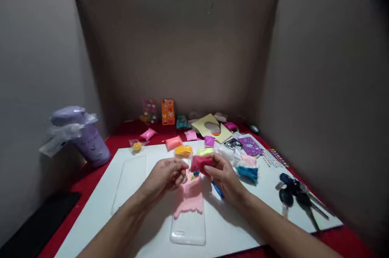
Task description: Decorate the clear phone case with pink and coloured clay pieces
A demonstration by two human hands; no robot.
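Right hand (223,175): grasping the red packet (200,163) between thumb and fingers
Left hand (170,173): fingers curled beside the packet; cannot tell whether they grip its edge
Red packet: raised above the far end of the pink sheet (190,201)
Pink sheet: lying over part of the clear phone case (188,231), its near edge ragged
Blue tool (218,190): on the white board (158,225), near the right hand
Orange case (168,112): upright on the red cloth (129,130), beyond the board
Purple tumbler (91,144): left of the board
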